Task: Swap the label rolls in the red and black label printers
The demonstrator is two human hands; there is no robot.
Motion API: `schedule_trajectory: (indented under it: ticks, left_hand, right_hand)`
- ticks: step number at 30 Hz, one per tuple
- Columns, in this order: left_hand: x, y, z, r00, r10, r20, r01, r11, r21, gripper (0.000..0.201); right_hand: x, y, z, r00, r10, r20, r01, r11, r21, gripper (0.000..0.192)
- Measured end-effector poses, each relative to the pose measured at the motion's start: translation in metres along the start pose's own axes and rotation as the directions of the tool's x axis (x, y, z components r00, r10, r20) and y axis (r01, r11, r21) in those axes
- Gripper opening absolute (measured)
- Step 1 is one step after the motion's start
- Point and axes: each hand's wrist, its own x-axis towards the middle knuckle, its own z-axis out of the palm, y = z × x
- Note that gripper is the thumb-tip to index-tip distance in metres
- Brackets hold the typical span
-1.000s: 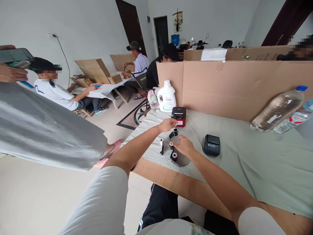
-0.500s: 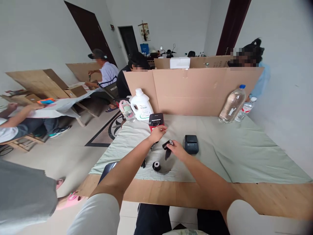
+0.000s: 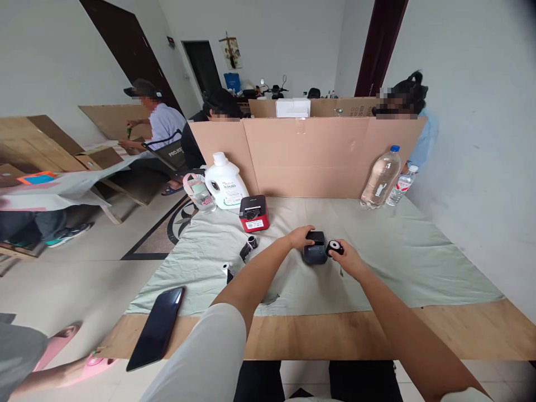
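My left hand (image 3: 302,238) is closed on the left side of a small dark label printer (image 3: 315,252), thumb and finger at its top edge. Just right of the printer, my right hand (image 3: 348,260) pinches a black paper roll (image 3: 334,247) with a white centre facing up. A short loose end hangs below that roll. A red and black label printer (image 3: 254,214) stands to the left, a white label on its front. Nearer me lie a black roll (image 3: 252,242) with its strip pulled out and another roll (image 3: 226,269), partly behind my left arm. A dark strip (image 3: 273,299) shows beside my forearm.
A black phone (image 3: 156,328) lies at the table's front left. A white detergent jug (image 3: 226,181) and a clear cup (image 3: 201,197) stand at the back left. Two water bottles, one large (image 3: 381,177) and one small (image 3: 402,185), stand before the cardboard screen (image 3: 310,159). People sit beyond.
My left hand has moved from the red printer to the dark one. My right hand has carried the roll to the dark printer's right side. The view has shifted.
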Motion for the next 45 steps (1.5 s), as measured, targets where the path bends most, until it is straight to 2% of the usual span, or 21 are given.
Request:
schedule_trajectory:
  ticks: [2, 4, 8, 11, 14, 23, 30, 32, 35, 37, 41, 45]
  left_hand:
    - [0.002, -0.001, -0.004, 0.999, -0.013, -0.047, 0.013, 1.000, 0.000, 0.042]
    - [0.006, -0.001, -0.005, 0.992, -0.034, -0.124, 0.034, 0.999, 0.000, 0.029]
    - [0.017, -0.004, -0.001, 0.971, -0.093, -0.219, 0.072, 0.992, -0.103, 0.024]
    - [0.024, -0.010, 0.004, 0.964, -0.172, -0.204, 0.110, 0.952, -0.285, 0.028]
    - [0.025, -0.015, 0.007, 0.963, -0.202, -0.178, 0.117, 0.910, -0.398, 0.032]
    - [0.023, -0.015, 0.006, 0.962, -0.242, -0.125, 0.144, 0.842, -0.520, 0.032]
    - [0.025, -0.021, 0.010, 0.959, -0.224, -0.174, 0.124, 0.882, -0.454, 0.030]
    - [0.023, -0.024, 0.011, 0.965, -0.200, -0.172, 0.109, 0.896, -0.430, 0.038]
    - [0.019, -0.026, 0.013, 0.978, -0.152, -0.143, 0.087, 0.919, -0.385, 0.065]
    - [0.017, -0.026, 0.016, 0.980, -0.127, -0.154, 0.066, 0.934, -0.352, 0.075]
    - [0.015, -0.024, 0.022, 0.967, -0.122, -0.223, 0.041, 0.941, -0.337, 0.076]
    - [0.015, -0.023, 0.023, 0.965, -0.133, -0.225, 0.047, 0.935, -0.350, 0.065]
  right_hand:
    - [0.006, -0.008, 0.002, 0.995, -0.093, -0.027, 0.086, 0.979, -0.184, 0.033]
    - [0.014, -0.021, 0.007, 0.984, -0.175, -0.038, 0.149, 0.918, -0.369, 0.035]
    - [0.031, -0.048, 0.024, 0.979, -0.196, 0.053, 0.182, 0.732, -0.656, 0.032]
    - [0.042, -0.059, 0.034, 0.975, -0.185, 0.128, 0.215, 0.609, -0.763, 0.023]
    - [0.050, -0.063, 0.042, 0.976, -0.172, 0.132, 0.207, 0.567, -0.797, 0.022]
    - [0.059, -0.058, 0.053, 0.984, -0.148, 0.098, 0.166, 0.567, -0.807, 0.025]
    - [0.069, -0.049, 0.055, 0.990, -0.119, 0.076, 0.131, 0.586, -0.799, 0.024]
    - [0.071, -0.047, 0.055, 0.991, -0.110, 0.074, 0.126, 0.600, -0.790, 0.024]
    - [0.073, -0.046, 0.054, 0.990, -0.093, 0.103, 0.139, 0.622, -0.770, 0.024]
    - [0.076, -0.047, 0.051, 0.988, -0.078, 0.132, 0.151, 0.641, -0.753, 0.026]
    - [0.079, -0.049, 0.042, 0.984, -0.030, 0.178, 0.149, 0.688, -0.710, 0.032]
    - [0.074, -0.048, 0.030, 0.973, -0.014, 0.230, 0.168, 0.730, -0.663, 0.032]
